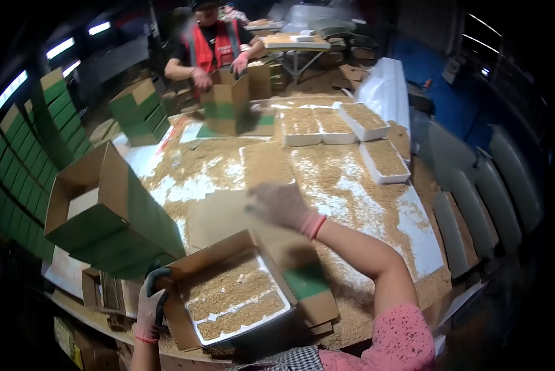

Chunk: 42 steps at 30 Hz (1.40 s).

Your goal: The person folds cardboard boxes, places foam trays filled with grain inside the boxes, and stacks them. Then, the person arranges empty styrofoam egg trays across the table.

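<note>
My left hand (pixel 150 306), in a glove with dark fingertips, grips the left wall of an open cardboard box (pixel 180 318). Inside that box lies a white foam tray (pixel 282 304) filled with tan, crumbly sawdust-like material and small white bits. My right hand (pixel 277 204), gloved with a pink cuff, is stretched out over the table beyond the box. Motion blurs its fingers, so I cannot tell whether they hold anything. Beneath and beside it lies a flat brown cardboard sheet (pixel 219 216). A green-and-brown cardboard piece (pixel 306 281) lies right of the box.
Tall green-and-brown boxes (pixel 120 210) stand at left, more stacked behind. Several filled foam trays (pixel 386 161) sit at the table's far right. Loose tan material covers much of the white table (pixel 423 238). Across it, a person in a red vest (pixel 219 49) handles another box (pixel 225 108).
</note>
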Each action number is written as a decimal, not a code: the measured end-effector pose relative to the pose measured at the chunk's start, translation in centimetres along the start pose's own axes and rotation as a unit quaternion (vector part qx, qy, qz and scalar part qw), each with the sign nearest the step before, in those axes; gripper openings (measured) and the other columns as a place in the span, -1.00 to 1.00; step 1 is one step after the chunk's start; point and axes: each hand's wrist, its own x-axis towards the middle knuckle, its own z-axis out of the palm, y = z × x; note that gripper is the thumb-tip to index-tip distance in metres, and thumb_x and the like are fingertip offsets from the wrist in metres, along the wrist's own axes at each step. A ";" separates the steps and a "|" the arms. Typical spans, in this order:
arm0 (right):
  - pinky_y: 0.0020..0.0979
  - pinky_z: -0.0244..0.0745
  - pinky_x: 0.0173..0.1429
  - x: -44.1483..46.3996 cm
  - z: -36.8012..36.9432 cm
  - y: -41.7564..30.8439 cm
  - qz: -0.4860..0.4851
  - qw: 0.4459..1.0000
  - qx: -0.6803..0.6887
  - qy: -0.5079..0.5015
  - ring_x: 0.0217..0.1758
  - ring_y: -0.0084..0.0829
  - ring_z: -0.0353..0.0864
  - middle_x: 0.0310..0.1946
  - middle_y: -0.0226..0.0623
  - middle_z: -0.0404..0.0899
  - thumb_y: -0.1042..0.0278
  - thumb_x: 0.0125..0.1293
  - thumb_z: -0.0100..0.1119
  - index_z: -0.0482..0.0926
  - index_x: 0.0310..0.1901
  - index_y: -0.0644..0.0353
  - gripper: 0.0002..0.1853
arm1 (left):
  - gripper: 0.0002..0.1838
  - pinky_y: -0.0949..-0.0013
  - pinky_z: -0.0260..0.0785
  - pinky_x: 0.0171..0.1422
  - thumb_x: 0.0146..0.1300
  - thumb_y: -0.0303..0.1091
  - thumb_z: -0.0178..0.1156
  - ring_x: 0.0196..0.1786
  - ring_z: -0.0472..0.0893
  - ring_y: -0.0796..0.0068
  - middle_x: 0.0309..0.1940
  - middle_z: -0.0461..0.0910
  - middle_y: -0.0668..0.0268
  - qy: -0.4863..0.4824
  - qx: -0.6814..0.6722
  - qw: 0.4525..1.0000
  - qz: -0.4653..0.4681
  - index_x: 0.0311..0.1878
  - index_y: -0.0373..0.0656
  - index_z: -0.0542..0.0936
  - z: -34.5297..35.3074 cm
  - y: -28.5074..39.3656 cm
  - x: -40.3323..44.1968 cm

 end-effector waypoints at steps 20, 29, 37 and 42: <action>-0.22 0.58 -0.33 -8.6 1.2 -11.9 -0.405 0.844 -0.072 -0.344 -0.31 -0.27 0.61 -0.23 -0.20 0.50 0.35 0.36 -0.03 0.40 0.27 -0.26 -0.55 | -0.36 0.39 0.07 0.49 0.31 -0.38 0.10 0.40 0.24 0.33 0.37 0.26 0.13 0.038 -0.150 0.987 0.033 0.41 -0.40 0.17 -1.2 -4.7 1.7; -0.08 0.19 0.39 -9.4 -1.1 -4.2 -0.258 0.949 0.166 -0.070 0.29 0.09 0.33 0.16 0.12 0.41 0.21 0.28 0.00 0.45 0.13 0.28 -0.55 | -0.22 0.34 0.27 0.30 0.31 -0.03 0.15 0.26 0.36 0.32 0.32 0.27 0.12 -0.048 -0.056 0.996 -0.041 0.42 -0.29 0.10 -4.0 -5.3 -6.3; 0.00 -0.05 0.52 -14.9 10.7 -8.1 0.079 0.928 0.360 -0.055 0.41 0.01 0.15 0.25 0.10 0.28 0.04 0.20 0.21 0.17 0.34 0.27 -0.23 | 0.24 0.20 0.37 0.22 0.05 0.23 0.32 0.15 0.52 0.02 0.17 0.44 -0.18 -0.056 0.293 0.950 -0.093 0.50 -0.31 -0.22 1.6 -8.4 -5.9; -0.35 0.40 0.28 -19.3 10.4 -8.8 0.285 0.812 0.506 0.048 0.20 -0.44 0.46 0.18 -0.28 0.43 0.16 0.46 0.02 0.33 0.30 0.27 -0.51 | 0.08 0.17 0.30 0.33 0.08 0.03 0.34 0.25 0.46 -0.07 0.23 0.40 -0.13 -0.183 0.141 0.973 0.006 0.50 -0.21 -0.07 0.5 -9.3 -2.7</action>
